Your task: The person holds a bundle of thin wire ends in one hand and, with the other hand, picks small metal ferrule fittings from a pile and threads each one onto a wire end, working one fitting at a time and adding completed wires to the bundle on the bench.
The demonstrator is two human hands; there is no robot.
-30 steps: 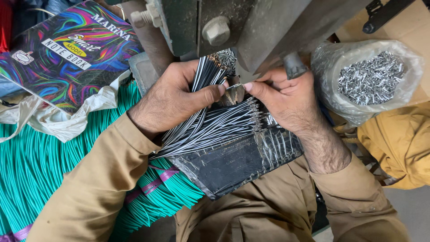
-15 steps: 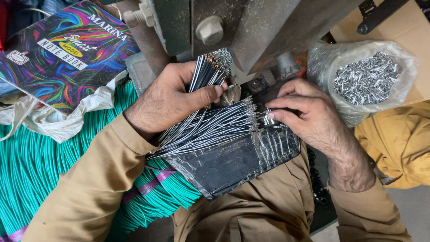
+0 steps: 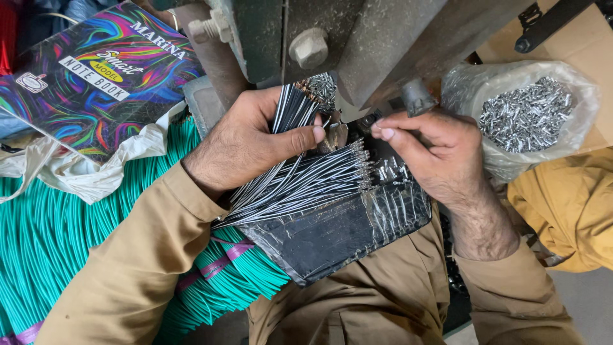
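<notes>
Tray: black tape-wrapped tray (image 3: 345,236) rests on the lap, nearest the camera, with a fan of black wires (image 3: 306,182) across it, their bare tips pointing toward the press.
Green bundle: mass of teal wires (image 3: 57,243) lies at the person's left, banded with purple tape (image 3: 220,259).
Left hand: left hand (image 3: 246,144) grips an upright bunch of the black wires, thumb pressed across them, fingers wrapped shut around the bunch, its tips just under the press.
Right hand: right hand (image 3: 434,150) has thumb and forefinger pinched narrow at the die; what sits between them is too small to tell, probably a single metal piece.
Loose pieces: small metal terminals (image 3: 393,169) lie on the tray's far edge, just beside the wire tips.
Supply: clear bag of silver terminals (image 3: 527,115) sits to the right, well apart from the die.
Press: dark metal press (image 3: 357,38) with its large bolt (image 3: 310,46) stands farthest off, a colourful notebook (image 3: 96,76) to its left.
Doing it well: by my judgement, the bunch should be kept tight and steady so that only one wire tip is presented, and the pinching fingertips should stay clear of the die opening.
Change: half a second ago the right hand lay lower over the tray's loose terminals; now it has risen to the die, next to the left thumb. The left hand's grip has not moved.
</notes>
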